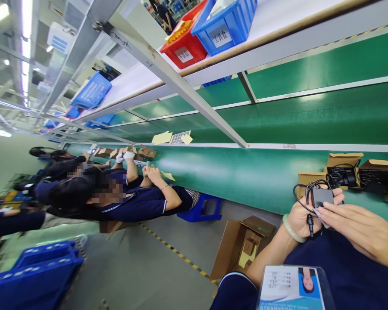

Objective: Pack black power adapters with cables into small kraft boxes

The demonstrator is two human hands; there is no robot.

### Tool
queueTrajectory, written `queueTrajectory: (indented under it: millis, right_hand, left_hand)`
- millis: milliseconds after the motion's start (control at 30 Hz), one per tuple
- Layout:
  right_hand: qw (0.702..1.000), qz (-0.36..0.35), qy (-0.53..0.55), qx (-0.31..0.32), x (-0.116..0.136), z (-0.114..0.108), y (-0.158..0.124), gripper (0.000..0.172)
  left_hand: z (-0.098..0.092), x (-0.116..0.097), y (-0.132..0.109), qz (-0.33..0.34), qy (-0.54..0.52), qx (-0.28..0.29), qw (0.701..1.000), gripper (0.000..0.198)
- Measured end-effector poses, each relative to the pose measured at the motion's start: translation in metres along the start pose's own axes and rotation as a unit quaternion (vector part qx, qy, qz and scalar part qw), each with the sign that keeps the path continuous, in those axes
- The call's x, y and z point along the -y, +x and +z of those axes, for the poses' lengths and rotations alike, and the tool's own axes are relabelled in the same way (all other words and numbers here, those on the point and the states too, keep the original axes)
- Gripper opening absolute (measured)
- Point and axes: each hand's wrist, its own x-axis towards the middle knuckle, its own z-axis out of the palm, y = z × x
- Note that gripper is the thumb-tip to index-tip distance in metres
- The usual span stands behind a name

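At the lower right, my left hand (305, 217), with a pale bangle at its wrist, holds a black power adapter (322, 197). A coiled black cable (302, 200) hangs around the adapter, and its plug (310, 224) points down below the palm. My right hand (358, 221) lies over the adapter's lower edge, fingers stretched together and touching a small silvery piece (321, 217). Just beyond the hands, an open cardboard box (344, 159) contains a black device and cable. Another open box (380, 165) beside it also has black items inside.
A green work surface (245, 172) runs along the bench. Co-workers, one in a navy shirt (136, 209), sit at the left. A cardboard carton (226, 249) stands on the floor near a blue stool (202, 209). Red (187, 54) and blue bins (226, 32) sit on the shelf.
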Motion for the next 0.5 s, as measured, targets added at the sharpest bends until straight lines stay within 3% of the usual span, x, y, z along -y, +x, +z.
queueTrajectory:
  millis: [133,233,267,333,400,433,467,500]
  right_hand:
    - [0.998,0.047,0.049,0.002,-0.001,0.007,0.005,0.057]
    - [0.966,0.180,0.185,0.006,-0.009,0.003,0.009,0.039]
    - [0.938,0.238,0.253,0.006,-0.013,0.000,0.011,0.032]
    - [0.852,0.336,0.401,-0.007,-0.020,-0.004,0.015,0.023]
    - [0.773,0.384,0.503,-0.043,-0.024,-0.007,0.017,0.024]
    - [0.760,0.391,0.515,-0.066,-0.025,-0.009,0.017,0.025]
    - [0.774,0.392,0.489,-0.089,-0.024,-0.010,0.016,0.028]
    - [0.807,0.389,0.430,-0.112,-0.021,-0.012,0.014,0.030]
  left_hand:
    - [-0.002,0.002,-0.001,-0.003,0.000,-0.011,1.000,0.038]
    - [0.001,0.001,-0.004,-0.005,0.003,-0.006,1.000,0.048]
    - [0.003,0.000,-0.005,-0.005,0.002,-0.002,1.000,0.052]
    - [0.006,-0.002,-0.006,-0.005,-0.004,0.004,1.000,0.058]
    - [0.007,-0.003,-0.008,-0.001,-0.014,0.002,1.000,0.060]
    - [0.006,-0.004,-0.009,-0.001,-0.019,0.002,1.000,0.060]
    - [0.006,-0.004,-0.009,-0.001,-0.022,0.002,1.000,0.060]
    - [0.005,-0.004,-0.010,-0.001,-0.025,0.005,1.000,0.060]
